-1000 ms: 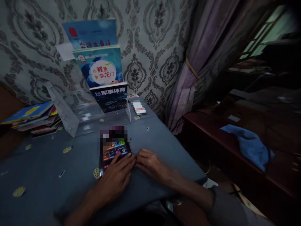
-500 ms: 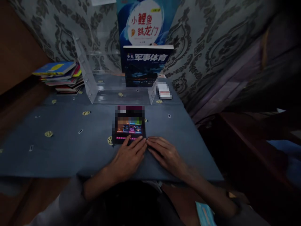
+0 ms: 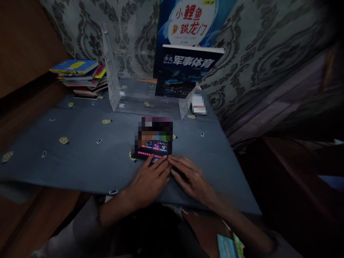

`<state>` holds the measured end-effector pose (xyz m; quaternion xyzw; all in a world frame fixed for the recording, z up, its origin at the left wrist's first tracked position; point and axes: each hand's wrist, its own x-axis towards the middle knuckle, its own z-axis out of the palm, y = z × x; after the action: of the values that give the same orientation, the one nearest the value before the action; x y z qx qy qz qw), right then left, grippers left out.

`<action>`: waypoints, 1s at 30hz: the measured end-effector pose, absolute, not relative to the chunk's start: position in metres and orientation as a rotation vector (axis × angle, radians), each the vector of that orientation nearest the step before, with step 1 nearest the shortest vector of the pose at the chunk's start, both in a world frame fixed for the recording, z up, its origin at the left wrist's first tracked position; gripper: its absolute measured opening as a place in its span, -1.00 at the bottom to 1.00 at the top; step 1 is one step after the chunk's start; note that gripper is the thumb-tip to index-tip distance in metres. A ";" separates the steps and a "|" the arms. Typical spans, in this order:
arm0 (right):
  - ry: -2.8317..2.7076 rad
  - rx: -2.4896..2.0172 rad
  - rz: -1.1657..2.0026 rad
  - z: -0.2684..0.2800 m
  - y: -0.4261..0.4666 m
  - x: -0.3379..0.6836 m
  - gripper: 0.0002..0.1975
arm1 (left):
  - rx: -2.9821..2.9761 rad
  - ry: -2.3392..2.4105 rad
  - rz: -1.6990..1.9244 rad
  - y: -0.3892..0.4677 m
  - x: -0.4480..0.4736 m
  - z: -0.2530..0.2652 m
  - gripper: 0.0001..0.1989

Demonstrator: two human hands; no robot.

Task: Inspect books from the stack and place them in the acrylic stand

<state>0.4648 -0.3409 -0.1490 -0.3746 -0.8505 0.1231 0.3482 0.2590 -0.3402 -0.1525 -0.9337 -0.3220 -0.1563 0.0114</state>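
A thin dark book (image 3: 139,153) with small colourful pictures and a pink line of text lies on the cloth-covered table in front of me; part of its cover is blurred into blocks. My left hand (image 3: 153,175) rests palm down over its near edge, fingers stretched out and the thumb side on the cover. At the near right corner, the fingers of my right hand (image 3: 190,175) are pressed together on the book, their tips meeting those of my left hand. What lies under the fingertips is hidden.
Behind the book stands a clear plastic rack (image 3: 145,109) holding a dark blue book (image 3: 177,79) and a taller blue book (image 3: 172,46). A stack of books (image 3: 80,79) sits at the back left. Beside the rack's right end is a small blurred white item (image 3: 199,104).
The whole view has shifted and tilted, so the rack and books appear further right. Both hands remain at the near edge of the dark book, almost in the same pose.
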 end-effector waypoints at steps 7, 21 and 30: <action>-2.224 -1.009 0.326 -0.149 -0.339 0.463 -0.56 | -2.862 -1.028 -0.550 -0.346 0.258 -0.154 -0.62; -2.286 -1.036 0.216 -0.157 -0.339 0.463 -0.59 | -2.691 -1.284 -0.613 -0.362 0.215 -0.150 -0.63; -2.384 -1.014 0.244 -0.144 -0.335 0.457 -0.67 | -2.555 -1.491 -0.626 -0.366 0.193 -0.154 -0.60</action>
<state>0.4568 -0.3346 -0.1441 -0.3755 -0.8830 0.0905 0.2667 0.1932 -0.3657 -0.1542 -0.8434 -0.4923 -0.2068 0.0589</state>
